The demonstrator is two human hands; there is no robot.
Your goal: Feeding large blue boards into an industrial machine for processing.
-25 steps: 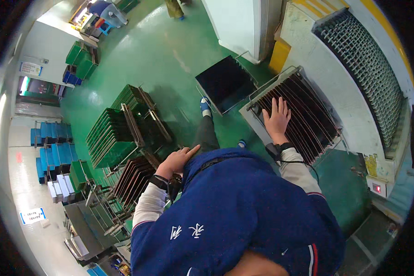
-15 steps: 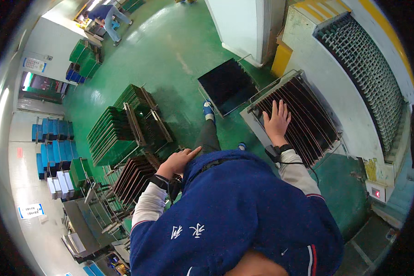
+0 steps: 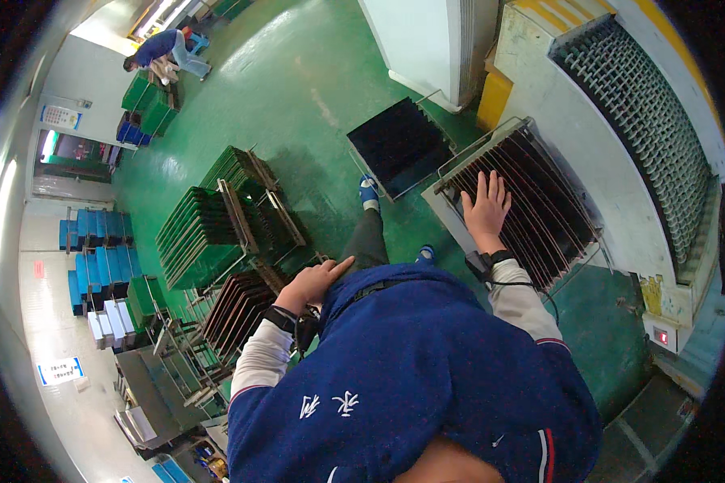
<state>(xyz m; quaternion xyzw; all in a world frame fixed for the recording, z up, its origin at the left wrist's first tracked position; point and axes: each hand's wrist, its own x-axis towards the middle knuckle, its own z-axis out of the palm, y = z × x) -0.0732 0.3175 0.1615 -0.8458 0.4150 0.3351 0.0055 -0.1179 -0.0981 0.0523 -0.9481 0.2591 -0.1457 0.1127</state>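
Observation:
My right hand (image 3: 486,216) lies with its fingers stretched out on the near-left part of a wire rack (image 3: 511,127), at the upper edges of the thin copper-edged panels (image 3: 540,205) standing in it. Nothing is gripped there. At my left hip, my left hand (image 3: 310,285) rests against the dark trouser leg (image 3: 365,241), its fingers extended and holding nothing. Close to this hand stand more upright copper-edged panels (image 3: 238,310) in a rack. Both wrists wear dark bands with a cable.
Green-tinted panels (image 3: 197,233) fill racks at the left. Another rack of dark panels (image 3: 403,145) stands on the floor ahead. At the right is a machine with a roller conveyor (image 3: 632,129). Blue bins (image 3: 101,274) line the left wall. A co-worker (image 3: 165,52) bends over green crates (image 3: 149,101).
The co-worker at the far left has moved left and now leans over the green crates. My view has shifted slightly, and more of my right shoe shows. Both my hands stay in place.

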